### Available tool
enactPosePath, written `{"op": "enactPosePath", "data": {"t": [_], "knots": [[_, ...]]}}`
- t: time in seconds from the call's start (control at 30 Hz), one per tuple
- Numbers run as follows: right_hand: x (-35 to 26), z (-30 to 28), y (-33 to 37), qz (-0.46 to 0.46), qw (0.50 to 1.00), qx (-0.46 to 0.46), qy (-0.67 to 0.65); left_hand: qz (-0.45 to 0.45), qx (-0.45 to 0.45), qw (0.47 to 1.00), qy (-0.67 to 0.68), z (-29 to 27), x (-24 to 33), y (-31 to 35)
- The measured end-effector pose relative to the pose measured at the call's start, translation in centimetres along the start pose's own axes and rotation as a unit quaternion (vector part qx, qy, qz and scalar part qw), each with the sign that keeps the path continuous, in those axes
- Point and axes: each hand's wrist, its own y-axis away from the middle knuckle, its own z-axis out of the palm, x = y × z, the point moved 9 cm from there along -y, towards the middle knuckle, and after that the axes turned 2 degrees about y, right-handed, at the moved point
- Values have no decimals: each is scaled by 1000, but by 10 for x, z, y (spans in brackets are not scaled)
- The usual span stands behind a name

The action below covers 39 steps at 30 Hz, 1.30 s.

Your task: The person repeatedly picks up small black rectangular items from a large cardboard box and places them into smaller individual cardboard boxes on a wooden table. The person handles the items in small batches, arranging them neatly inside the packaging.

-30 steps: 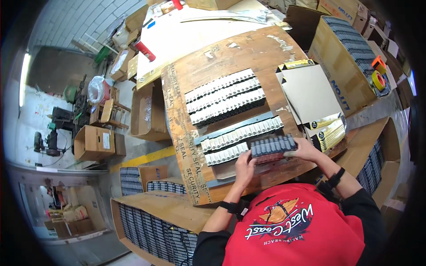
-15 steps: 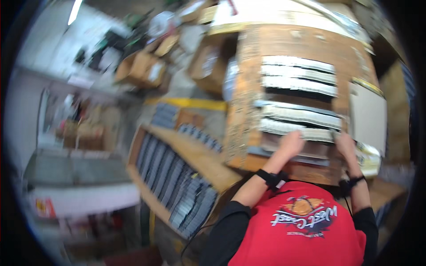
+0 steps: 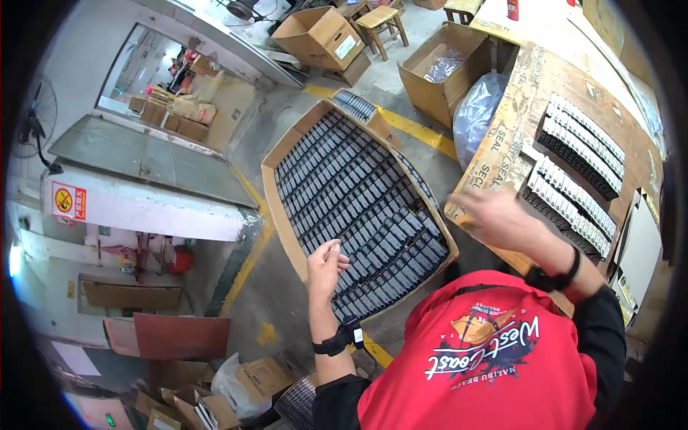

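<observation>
Over the near-left rim of a large open carton [image 3: 285,247] is my left hand [image 3: 326,269], fingers loosely bent and apart, with nothing visible in it. The carton is filled with rows of small grey-and-black rectangular pieces [image 3: 344,193]. My right hand [image 3: 498,218], slightly blurred, reaches between the carton and the cardboard-topped worktable [image 3: 512,154], fingers stretched out and no object seen in them. To its right on the table lie two groups of silver-and-black strip-like pieces, a far group [image 3: 582,143] and a near group [image 3: 570,204].
Behind the filled carton stands a smaller box of similar pieces [image 3: 355,105]. An open carton [image 3: 444,68] and a clear plastic bag [image 3: 476,118] adjoin the table. Farther back are another carton [image 3: 315,36] and a wooden stool [image 3: 380,25]. Yellow lines [image 3: 416,129] cross the floor.
My view and body have turned left, from the table toward the filled carton. Both hands have left the strips on the table; the left is now over the carton, the right near the table's edge.
</observation>
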Motion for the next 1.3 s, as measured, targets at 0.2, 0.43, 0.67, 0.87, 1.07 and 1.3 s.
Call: {"op": "enactPosePath", "data": {"t": [0.2, 0.43, 0.67, 0.87, 1.07, 1.3], "knots": [[-33, 85, -56, -60, 968, -221, 106, -8, -22, 998, 61, -19, -29, 25], [-41, 106, -74, -85, 949, -244, 182, -6, -30, 996, 82, -16, -37, 19], [-40, 121, -96, -112, 963, -216, 115, -7, -32, 948, -317, 14, -24, -3], [-33, 120, -108, 5, 950, -313, 19, 75, 0, 917, -392, 32, -5, -1], [-19, 146, -110, 74, 967, -243, 25, 47, 21, 872, -486, 47, 4, 11], [-21, 157, -109, 79, 973, -215, 37, -24, 58, 898, -436, 25, -3, 14]]}}
